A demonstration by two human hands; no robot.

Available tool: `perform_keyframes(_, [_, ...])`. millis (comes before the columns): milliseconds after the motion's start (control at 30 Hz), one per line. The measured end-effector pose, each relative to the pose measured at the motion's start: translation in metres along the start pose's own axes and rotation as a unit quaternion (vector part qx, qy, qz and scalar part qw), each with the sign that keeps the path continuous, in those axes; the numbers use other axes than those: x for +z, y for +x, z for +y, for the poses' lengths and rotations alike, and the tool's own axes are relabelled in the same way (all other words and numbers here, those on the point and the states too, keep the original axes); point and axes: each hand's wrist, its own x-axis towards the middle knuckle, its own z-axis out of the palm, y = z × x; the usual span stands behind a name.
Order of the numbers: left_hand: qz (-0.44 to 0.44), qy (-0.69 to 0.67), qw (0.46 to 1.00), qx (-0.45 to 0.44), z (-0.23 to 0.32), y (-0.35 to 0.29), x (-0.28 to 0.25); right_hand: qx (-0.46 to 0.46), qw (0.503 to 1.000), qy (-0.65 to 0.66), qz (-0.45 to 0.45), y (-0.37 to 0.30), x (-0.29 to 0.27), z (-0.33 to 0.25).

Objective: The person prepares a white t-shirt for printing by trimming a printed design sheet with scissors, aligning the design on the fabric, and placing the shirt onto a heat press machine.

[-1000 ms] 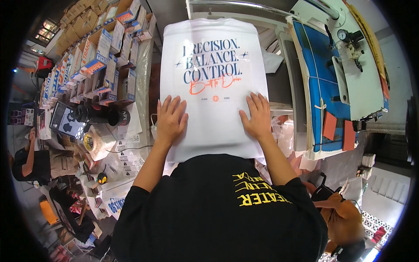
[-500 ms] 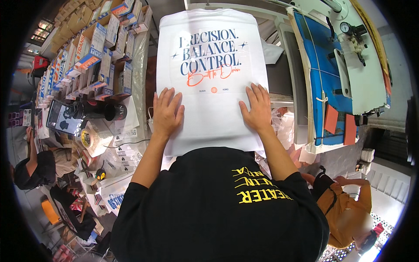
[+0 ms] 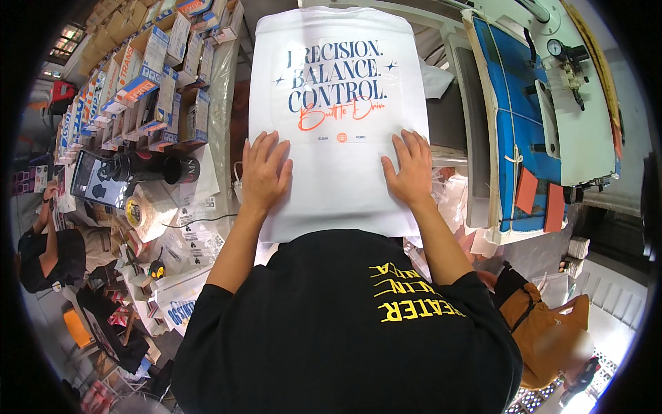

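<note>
A white T-shirt [image 3: 331,186] lies stretched flat over a board in front of me. Its upper part bears a dark blue and orange lettered print under what looks like a clear film sheet [image 3: 279,121]. My left hand [image 3: 267,169] rests flat near the shirt's left edge, below the print, its fingers extended forward. On the opposite edge lies my right hand [image 3: 410,169], likewise flat with fingers stretched out. Neither hand grips anything. What supports the cloth is mostly hidden beneath it.
Opened cardboard boxes [image 3: 148,65] crowd the left, near a tablet [image 3: 96,179], a black cylinder [image 3: 181,170] and a tape roll [image 3: 138,212]. At right stands a machine with a blue bed [image 3: 514,124] and pressure gauge [image 3: 554,47]. Co-workers are at far left [image 3: 52,255] and lower right [image 3: 552,331].
My hands stay flat on the shirt in nearly the same places. The view has shifted slightly. At far left, the co-worker's arm and body have changed position.
</note>
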Motion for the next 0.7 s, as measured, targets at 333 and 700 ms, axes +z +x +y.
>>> perform_keyframes(333, [0.002, -0.017, 1.0, -0.017, 0.0, -0.002, -0.005, 0.003, 1.0, 0.005, -0.016, -0.002, -0.003, -0.006])
perform_keyframes(700, [-0.01, -0.001, 1.0, -0.023, -0.001, -0.003, 0.003, 0.003, 1.0, 0.0, -0.015, 0.001, -0.004, -0.003])
